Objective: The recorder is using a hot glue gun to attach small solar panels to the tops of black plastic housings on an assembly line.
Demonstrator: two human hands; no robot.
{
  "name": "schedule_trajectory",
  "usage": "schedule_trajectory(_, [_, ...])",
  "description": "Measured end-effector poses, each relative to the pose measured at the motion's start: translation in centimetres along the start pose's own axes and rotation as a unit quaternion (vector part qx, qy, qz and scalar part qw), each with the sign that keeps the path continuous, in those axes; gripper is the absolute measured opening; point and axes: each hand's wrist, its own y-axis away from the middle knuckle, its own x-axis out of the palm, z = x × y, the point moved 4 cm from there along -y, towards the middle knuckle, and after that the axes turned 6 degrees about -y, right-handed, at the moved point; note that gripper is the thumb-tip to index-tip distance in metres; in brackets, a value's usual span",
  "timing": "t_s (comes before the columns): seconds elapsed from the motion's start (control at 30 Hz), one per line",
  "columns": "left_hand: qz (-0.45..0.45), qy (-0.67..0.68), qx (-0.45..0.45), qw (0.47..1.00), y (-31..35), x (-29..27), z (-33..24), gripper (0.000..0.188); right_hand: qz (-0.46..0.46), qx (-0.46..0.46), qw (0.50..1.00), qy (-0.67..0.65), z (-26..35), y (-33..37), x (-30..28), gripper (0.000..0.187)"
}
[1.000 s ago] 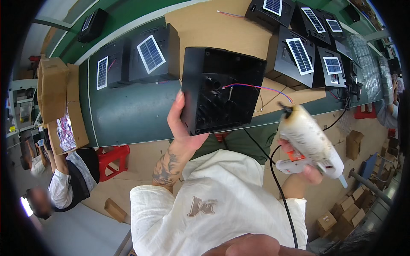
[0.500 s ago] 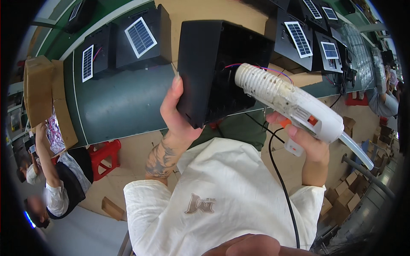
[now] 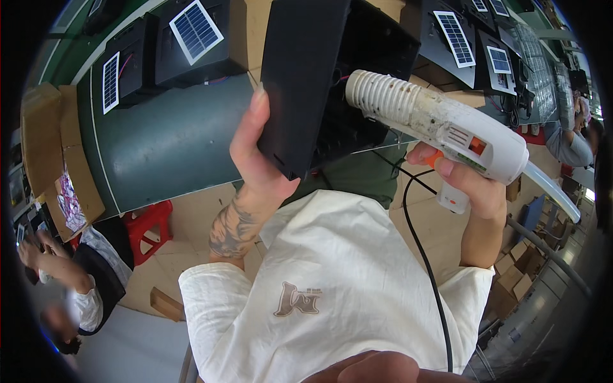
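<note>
A black open box point(image 3: 297, 83) is tilted up in front of me, its hollow side turned to the right. My left hand point(image 3: 258, 143) grips its lower left edge, thumb up along the outer wall. In my right hand point(image 3: 469, 182) is a white hot glue gun point(image 3: 440, 121) with an orange trigger, stained brown on its ribbed front. The gun's front end reaches into the box opening, and its nozzle tip is hidden there. A clear glue stick point(image 3: 554, 190) sticks out of the gun's back. Only a short bit of red wire point(image 3: 345, 78) shows beside the nozzle end.
Black boxes with small solar panels point(image 3: 196, 30) stand on the green table point(image 3: 172, 140) at the left, more point(image 3: 454, 38) at the right. A black cable point(image 3: 415, 249) hangs before my shirt. A co-worker point(image 3: 96, 281) sits at the left by a cardboard box point(image 3: 54, 147) and red stool point(image 3: 150, 233).
My view has shifted slightly. The glue gun has moved a little right and turned flatter, and the red and blue wires inside the box are now mostly hidden. Both hands keep their holds.
</note>
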Motion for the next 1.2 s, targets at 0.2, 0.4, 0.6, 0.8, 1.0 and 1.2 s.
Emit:
schedule_trajectory(0.2, [0.083, -0.054, 0.018, 0.995, -0.3, -0.8, 0.0, 0.044, -0.042, 0.023, 0.999, 0.013, -0.4, 0.1, 0.3, 0.027])
schedule_trajectory(0.4, [0.116, -0.090, 0.036, 0.988, -0.5, -1.0, 0.2, 0.040, -0.009, 0.017, 0.998, 0.064, -0.7, -0.1, -0.3, 0.023])
schedule_trajectory(0.6, [0.079, -0.078, 0.024, 0.994, -0.4, -0.7, 0.5, 0.036, -0.047, 0.007, 0.994, 0.101, -0.5, 0.2, -0.5, 0.023])
schedule_trajectory(0.8, [0.096, -0.075, 0.020, 0.992, -0.3, -1.0, 0.5, 0.035, -0.065, 0.040, 0.990, 0.120, -0.7, 0.5, -1.0, 0.025])
schedule_trajectory(1.0, [0.067, -0.080, 0.035, 0.994, -0.3, -1.1, 0.6, 0.037, -0.084, 0.026, 0.988, 0.129, -0.8, 0.7, -1.0, 0.026])
schedule_trajectory(1.2, [0.044, -0.098, 0.055, 0.993, -0.3, -1.1, 0.6, 0.038, -0.060, 0.014, 0.989, 0.133, -1.1, 0.7, -1.1, 0.029])
